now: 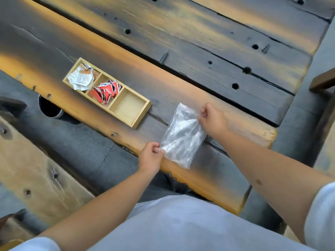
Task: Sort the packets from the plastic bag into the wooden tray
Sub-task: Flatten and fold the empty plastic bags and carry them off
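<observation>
A: Where does the plastic bag (pixel 182 136) lie?

B: On the dark wooden table (pixel 199 57), flat, its long axis slanting from the near edge up and away. The left hand (pixel 150 158) pinches the near left corner shut between thumb and fingers; the right hand (pixel 213 118) pinches the far right edge the same way. Both grips close on the bag itself.

A: And the wooden tray (pixel 107 92)?

B: Up and to the left of the bag, well apart, nearer the left hand. Its far compartment holds white packets (pixel 81 78), the middle one red packets (pixel 106 92), and the compartment nearest the bag is bare.

A: Is anything left in the bag?

B: It looks clear and crumpled; whether a packet remains inside cannot be told.

A: So the next move?

B: Likely judged by that gap: anything drawn out travels leftward, toward the bare compartment.
</observation>
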